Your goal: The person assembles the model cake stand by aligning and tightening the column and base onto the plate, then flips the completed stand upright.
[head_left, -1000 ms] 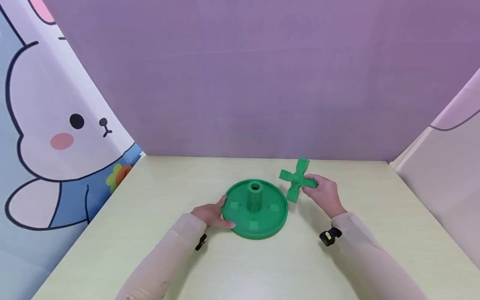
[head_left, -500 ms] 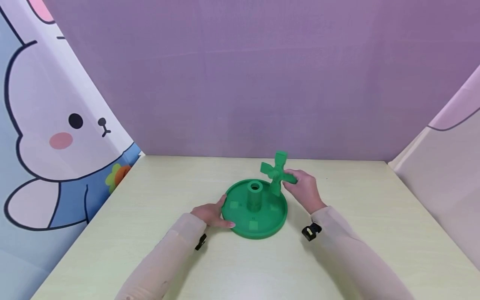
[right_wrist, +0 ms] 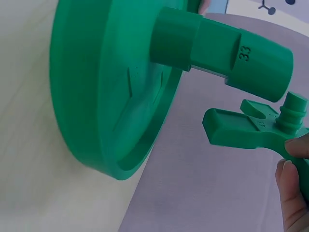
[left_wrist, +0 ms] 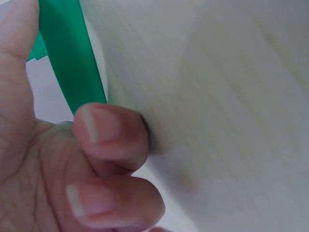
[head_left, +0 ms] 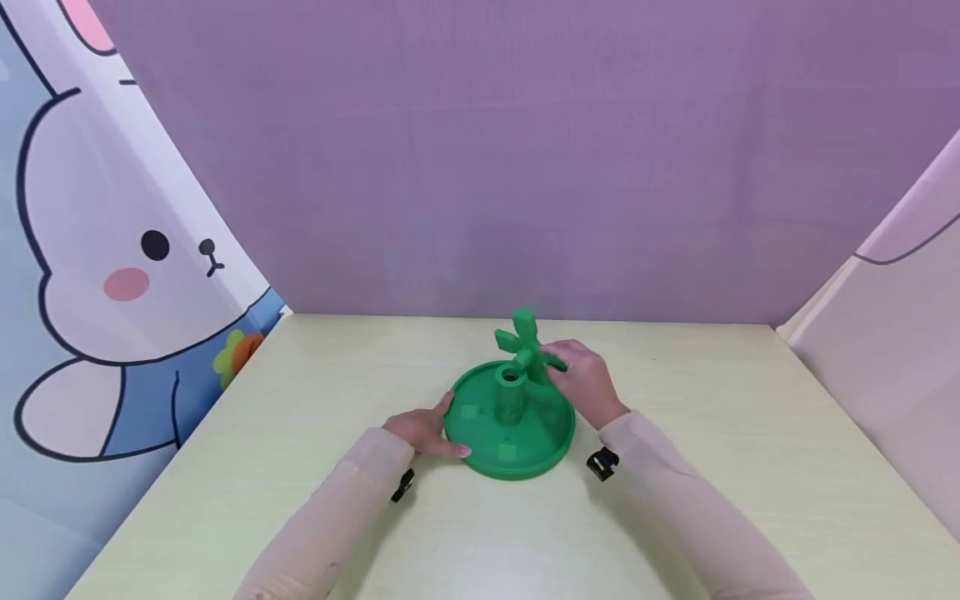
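Observation:
A green round base with a raised rim lies on the table. From its middle rises a hollow green post, marked 33 in the right wrist view. My left hand holds the base's left edge, thumb and finger spread along the rim; the left wrist view shows curled fingers beside the green rim. In my right hand a green four-armed cross piece is pinched by one arm. It is tilted, and its ribbed peg is close beside the post's open top.
Pale wood-grain tabletop surrounds the base. A purple cloth wall stands behind the table's far edge. Side panels rise at left and right, the left one with a cartoon animal. Both wrists carry a small black device.
My right hand has carried the cross piece leftward from beside the base to the post, tilting it on the way. The left hand and the base have stayed in place.

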